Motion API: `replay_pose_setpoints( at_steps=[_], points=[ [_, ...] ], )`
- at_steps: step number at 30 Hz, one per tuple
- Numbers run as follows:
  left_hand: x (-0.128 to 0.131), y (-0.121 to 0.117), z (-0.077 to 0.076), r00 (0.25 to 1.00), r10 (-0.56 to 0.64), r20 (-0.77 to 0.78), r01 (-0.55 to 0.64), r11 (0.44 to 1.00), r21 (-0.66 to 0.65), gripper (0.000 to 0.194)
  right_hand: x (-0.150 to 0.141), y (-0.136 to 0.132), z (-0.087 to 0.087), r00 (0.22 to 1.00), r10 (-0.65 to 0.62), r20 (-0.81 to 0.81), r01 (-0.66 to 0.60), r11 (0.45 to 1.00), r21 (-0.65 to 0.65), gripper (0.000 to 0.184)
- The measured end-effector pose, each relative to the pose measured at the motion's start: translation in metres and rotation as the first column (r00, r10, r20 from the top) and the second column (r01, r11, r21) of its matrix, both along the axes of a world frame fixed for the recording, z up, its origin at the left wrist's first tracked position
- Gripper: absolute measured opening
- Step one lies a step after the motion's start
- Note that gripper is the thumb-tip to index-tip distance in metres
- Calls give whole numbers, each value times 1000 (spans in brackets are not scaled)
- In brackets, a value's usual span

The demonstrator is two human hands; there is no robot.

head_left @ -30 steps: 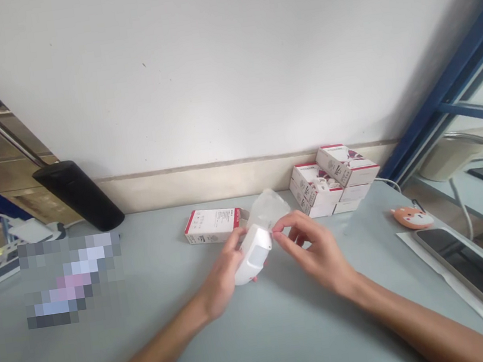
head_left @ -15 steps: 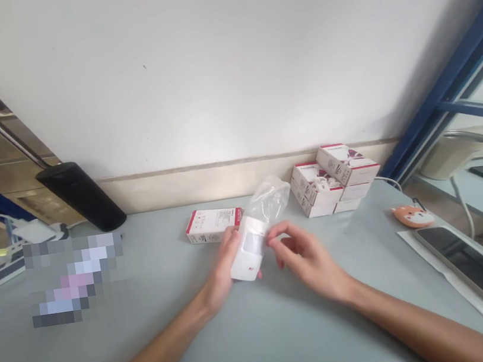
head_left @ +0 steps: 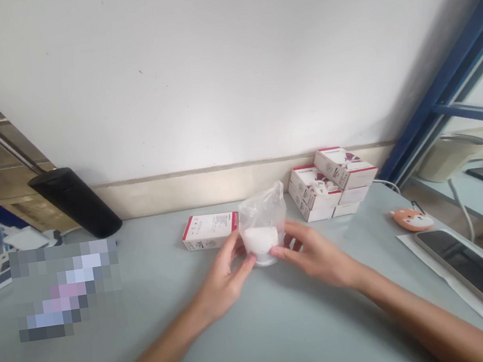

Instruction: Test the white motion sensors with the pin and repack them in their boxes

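Mid-desk, below the wall: clear plastic bag (head_left: 263, 208) braced between two hands

Lower centre, on the grey desk (head_left: 290, 336), the bag stands upright, its top loosely crumpled. Left hand (head_left: 223, 273): fingers slightly spread, tips on the bag's left side. Right hand (head_left: 317, 254): fingers close together against its lower right; any pinch cannot be told. Contact from both sides steadies the bag well. Low inside sits a white plastic object (head_left: 259, 240). Just left lies a red-trimmed white carton (head_left: 209, 231); upper right, stacked cartons (head_left: 334, 183), contents hidden.
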State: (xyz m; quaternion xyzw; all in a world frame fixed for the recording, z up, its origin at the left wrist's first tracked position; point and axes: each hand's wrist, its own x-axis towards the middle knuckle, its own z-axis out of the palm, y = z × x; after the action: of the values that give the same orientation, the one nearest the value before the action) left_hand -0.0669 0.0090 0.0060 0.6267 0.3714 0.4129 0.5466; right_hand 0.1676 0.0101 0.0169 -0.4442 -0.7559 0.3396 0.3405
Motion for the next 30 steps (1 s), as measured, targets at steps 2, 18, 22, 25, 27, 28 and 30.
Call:
replay_pose_setpoints(
  at_steps=[2,18,22,25,27,28,30],
  points=[
    [-3,-2,1,999,31,-44,-29,999,45,57,4,2,-2,994,32,104,-34,999,13,27],
    [-4,9,-17,992,-56,-109,68,992,105,47,2,2,-11,934,61,352,-61,998,-13,27],
    [-1,10,-19,989,-118,-92,122,992,32,57,-3,-2,-18,923,36,383,-66,996,64,35],
    [0,9,-17,992,-95,-81,95,995,-12,64,-5,-5,-18,939,70,338,-106,990,90,37],
    [1,9,-13,998,-46,-48,43,997,-68,62,-5,-7,-16,958,109,266,-129,990,57,34],
    [1,10,-11,1000,-17,-19,15,995,-102,60,-5,-7,-15,969,129,210,-133,991,5,32],
    [1,11,-4,996,55,73,-42,986,-160,54,-4,-7,-11,988,145,60,-136,981,-140,27]
  ],
)
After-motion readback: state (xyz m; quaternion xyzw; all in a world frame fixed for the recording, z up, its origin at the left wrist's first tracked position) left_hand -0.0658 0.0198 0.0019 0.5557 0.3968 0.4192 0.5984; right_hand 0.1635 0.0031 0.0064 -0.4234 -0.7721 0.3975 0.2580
